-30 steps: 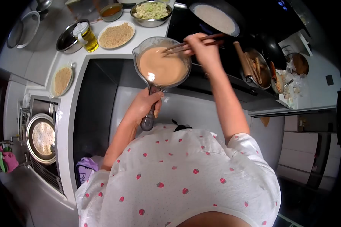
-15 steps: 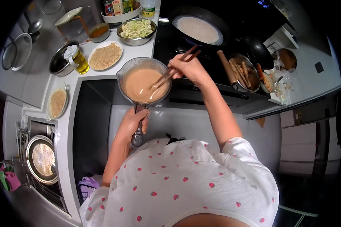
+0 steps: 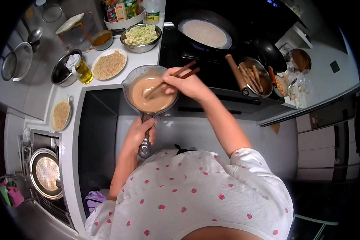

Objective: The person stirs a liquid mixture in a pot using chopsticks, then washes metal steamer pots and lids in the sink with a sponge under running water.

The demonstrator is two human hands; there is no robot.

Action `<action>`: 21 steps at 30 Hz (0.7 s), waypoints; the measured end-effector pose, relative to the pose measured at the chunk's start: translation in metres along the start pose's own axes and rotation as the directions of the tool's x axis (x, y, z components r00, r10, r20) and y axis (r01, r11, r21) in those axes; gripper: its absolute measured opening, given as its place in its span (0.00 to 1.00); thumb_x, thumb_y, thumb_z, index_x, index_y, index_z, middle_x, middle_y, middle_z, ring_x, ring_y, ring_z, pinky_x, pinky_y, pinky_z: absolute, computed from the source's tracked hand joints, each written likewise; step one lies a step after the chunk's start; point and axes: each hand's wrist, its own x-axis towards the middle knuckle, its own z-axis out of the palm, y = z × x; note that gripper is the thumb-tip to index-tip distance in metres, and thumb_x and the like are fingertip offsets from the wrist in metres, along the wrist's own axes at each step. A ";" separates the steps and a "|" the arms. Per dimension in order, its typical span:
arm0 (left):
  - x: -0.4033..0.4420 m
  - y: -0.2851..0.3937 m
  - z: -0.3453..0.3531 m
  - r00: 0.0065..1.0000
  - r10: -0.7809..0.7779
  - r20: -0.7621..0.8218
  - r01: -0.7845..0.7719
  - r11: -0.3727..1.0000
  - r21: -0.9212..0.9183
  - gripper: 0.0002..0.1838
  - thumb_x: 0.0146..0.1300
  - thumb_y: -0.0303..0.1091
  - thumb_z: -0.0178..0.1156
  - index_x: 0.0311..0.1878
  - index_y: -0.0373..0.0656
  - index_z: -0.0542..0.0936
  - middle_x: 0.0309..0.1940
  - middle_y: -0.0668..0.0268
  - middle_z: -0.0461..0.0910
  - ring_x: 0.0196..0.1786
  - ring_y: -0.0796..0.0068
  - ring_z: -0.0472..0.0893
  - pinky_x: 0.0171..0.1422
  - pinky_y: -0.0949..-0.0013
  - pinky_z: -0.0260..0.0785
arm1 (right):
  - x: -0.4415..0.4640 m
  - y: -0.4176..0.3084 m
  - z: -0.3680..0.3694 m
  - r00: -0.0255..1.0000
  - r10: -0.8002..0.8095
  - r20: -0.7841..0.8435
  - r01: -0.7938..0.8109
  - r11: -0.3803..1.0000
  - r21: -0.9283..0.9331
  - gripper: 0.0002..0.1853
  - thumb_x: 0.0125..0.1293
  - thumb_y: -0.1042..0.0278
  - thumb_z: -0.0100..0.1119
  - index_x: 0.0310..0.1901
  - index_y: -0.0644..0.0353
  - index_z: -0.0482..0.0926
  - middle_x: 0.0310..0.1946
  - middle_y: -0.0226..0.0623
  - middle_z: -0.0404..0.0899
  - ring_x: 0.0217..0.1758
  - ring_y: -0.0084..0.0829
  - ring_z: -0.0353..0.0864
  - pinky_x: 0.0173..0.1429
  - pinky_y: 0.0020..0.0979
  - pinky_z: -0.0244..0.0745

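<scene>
My left hand [image 3: 141, 133] is wrapped round the handle of a grey saucepan [image 3: 126, 89], holding it up in front of the counter edge. Inside is a smooth light-brown batter [image 3: 154, 103]. Over the pan's right rim, my right hand [image 3: 184, 84] grips a pair of dark wooden chopsticks [image 3: 191, 69], their tips dipped in the batter near its middle. Beyond, on the stove, a black frying pan [image 3: 232, 25] holds a thin pale round sheet [image 3: 206, 33].
On the counter stand a plate of tan crumbs [image 3: 110, 65], a bowl of chopped greens [image 3: 141, 36] and an oil jug [image 3: 81, 69]. Right of the stove, a pan holds browned rolls [image 3: 253, 77] beside a wooden rolling pin [image 3: 236, 73]. A sink [image 3: 46, 172] lies at left.
My right hand has moved left over the pan, and the chopstick tips have swept from the right side of the batter toward its middle. My left hand keeps its hold on the handle.
</scene>
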 end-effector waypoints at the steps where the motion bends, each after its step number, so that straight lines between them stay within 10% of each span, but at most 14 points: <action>1: -0.001 -0.001 -0.005 1.000 0.000 0.009 0.000 1.000 -0.010 0.08 0.62 0.34 0.51 0.34 0.38 0.69 0.13 0.69 0.66 0.12 0.77 0.65 0.16 0.73 0.61 | -0.004 -0.010 -0.009 0.999 0.025 -0.042 -0.029 0.995 -0.096 0.08 0.60 0.69 0.54 0.29 0.65 0.77 0.21 0.33 0.78 0.22 0.20 0.78 0.28 0.18 0.72; 6: -0.001 -0.005 -0.003 0.999 0.011 0.035 -0.013 0.999 0.049 0.08 0.61 0.34 0.51 0.30 0.39 0.69 0.14 0.68 0.67 0.13 0.77 0.67 0.17 0.73 0.61 | 0.009 -0.011 -0.013 0.914 -0.114 -0.390 0.059 0.987 -0.151 0.09 0.62 0.68 0.53 0.32 0.67 0.77 0.24 0.35 0.79 0.23 0.19 0.77 0.28 0.18 0.73; 10: -0.006 0.003 -0.001 1.000 0.021 -0.015 -0.020 0.999 0.038 0.08 0.62 0.33 0.50 0.34 0.38 0.70 0.13 0.69 0.65 0.11 0.79 0.65 0.15 0.74 0.60 | 0.002 -0.001 -0.006 1.000 -0.029 0.000 0.029 0.999 -0.023 0.10 0.63 0.67 0.54 0.34 0.66 0.78 0.25 0.36 0.79 0.25 0.21 0.79 0.30 0.19 0.75; 14: -0.005 -0.003 -0.005 1.000 0.017 -0.009 -0.017 0.999 0.028 0.08 0.63 0.33 0.50 0.35 0.38 0.70 0.13 0.69 0.65 0.12 0.79 0.65 0.16 0.75 0.59 | 0.008 -0.012 -0.023 0.961 -0.082 -0.265 0.019 0.972 -0.232 0.10 0.62 0.66 0.53 0.33 0.65 0.79 0.26 0.36 0.80 0.26 0.22 0.79 0.30 0.18 0.74; 21: -0.004 -0.001 -0.005 1.000 0.015 -0.019 -0.014 0.999 0.041 0.07 0.63 0.32 0.49 0.35 0.38 0.70 0.13 0.69 0.66 0.12 0.78 0.66 0.16 0.75 0.60 | 0.019 -0.026 -0.026 0.902 -0.375 -0.211 0.294 0.895 -0.336 0.11 0.61 0.65 0.57 0.32 0.66 0.79 0.24 0.34 0.79 0.25 0.20 0.78 0.29 0.20 0.74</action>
